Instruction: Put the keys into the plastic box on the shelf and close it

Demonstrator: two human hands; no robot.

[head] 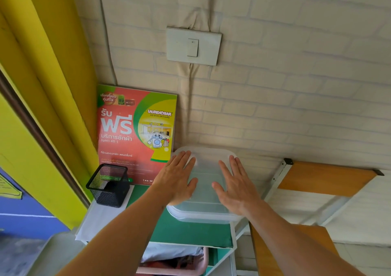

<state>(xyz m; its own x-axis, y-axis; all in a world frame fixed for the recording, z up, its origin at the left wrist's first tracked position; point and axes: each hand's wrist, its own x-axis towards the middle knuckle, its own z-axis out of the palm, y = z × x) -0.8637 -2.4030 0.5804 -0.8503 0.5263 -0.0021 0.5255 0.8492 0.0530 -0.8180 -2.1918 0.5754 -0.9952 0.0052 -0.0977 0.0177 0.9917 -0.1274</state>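
Observation:
A clear plastic box (204, 203) with its translucent lid (204, 169) on top stands on the green shelf top (186, 233), against the wall. My left hand (176, 178) lies flat on the lid's left side, fingers spread. My right hand (234, 186) lies flat on the lid's right side, fingers spread too. Both palms rest on the lid and hold nothing. The keys are not visible; the frosted plastic hides what is inside.
A red and green laundry poster (135, 131) leans on the wall behind. A black mesh pen cup (109, 185) stands at the left on white paper. A pink basket (179, 263) sits on the shelf below. A wooden board (325, 179) juts out at right.

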